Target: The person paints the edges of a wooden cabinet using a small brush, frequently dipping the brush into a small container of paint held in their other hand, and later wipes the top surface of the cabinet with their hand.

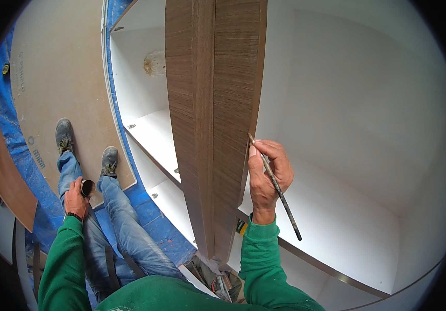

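My right hand [270, 173] is closed around a thin dark paintbrush [283, 199]. The brush's tip touches or nearly touches the right edge of a brown wood-grain door panel [236, 83], while its handle slants down to the right past my wrist. Low at the left, in front of my leg, my left hand [76, 199] grips a small cup [86, 187] with a dark opening. What the cup holds cannot be made out. The panel stands upright between white cabinet compartments.
A white cabinet interior [357, 93] lies to the right, white shelves [153, 129] with hinge plates to the left. Brown board [57, 67] covers the floor over blue sheeting [153, 217]. Tools [223, 285] sit in a container below the panel. A reddish-brown board [2, 171] lies far left.
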{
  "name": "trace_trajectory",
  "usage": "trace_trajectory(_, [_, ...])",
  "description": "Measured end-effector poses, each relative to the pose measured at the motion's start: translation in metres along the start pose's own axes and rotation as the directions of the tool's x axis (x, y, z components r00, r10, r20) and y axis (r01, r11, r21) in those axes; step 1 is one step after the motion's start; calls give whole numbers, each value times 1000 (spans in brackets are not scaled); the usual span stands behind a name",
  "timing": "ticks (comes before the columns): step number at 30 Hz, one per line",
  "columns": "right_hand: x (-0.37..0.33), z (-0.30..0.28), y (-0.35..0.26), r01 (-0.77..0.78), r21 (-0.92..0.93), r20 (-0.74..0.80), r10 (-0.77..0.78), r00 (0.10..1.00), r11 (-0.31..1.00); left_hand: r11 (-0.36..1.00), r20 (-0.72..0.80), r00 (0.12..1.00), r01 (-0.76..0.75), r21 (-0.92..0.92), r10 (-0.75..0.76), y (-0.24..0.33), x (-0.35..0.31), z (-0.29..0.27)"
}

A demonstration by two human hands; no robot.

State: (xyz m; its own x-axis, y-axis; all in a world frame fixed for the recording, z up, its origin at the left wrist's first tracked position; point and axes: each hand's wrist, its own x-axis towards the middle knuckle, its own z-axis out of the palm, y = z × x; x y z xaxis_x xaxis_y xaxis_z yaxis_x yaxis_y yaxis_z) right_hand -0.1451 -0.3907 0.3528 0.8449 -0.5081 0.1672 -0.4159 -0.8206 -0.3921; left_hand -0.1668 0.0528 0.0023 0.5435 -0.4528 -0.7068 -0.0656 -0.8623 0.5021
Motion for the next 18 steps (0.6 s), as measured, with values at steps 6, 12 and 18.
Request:
trace_trajectory(6, [-8, -8, -2, -15, -1, 21, 15, 1000, 1000, 1000, 15, 1000, 2, -2, -2, 3, -1, -4])
trace_trajectory(12, [-2, -1, -4, -48, 30, -15, 49, 999, 998, 1000, 46, 999, 26, 6, -26, 3, -1, -4])
trace_trajectory(18, [-10, -7, 3, -29, 0, 25, 29, 999, 1000, 999, 43, 998, 36, -2, -36, 0, -1, -1])
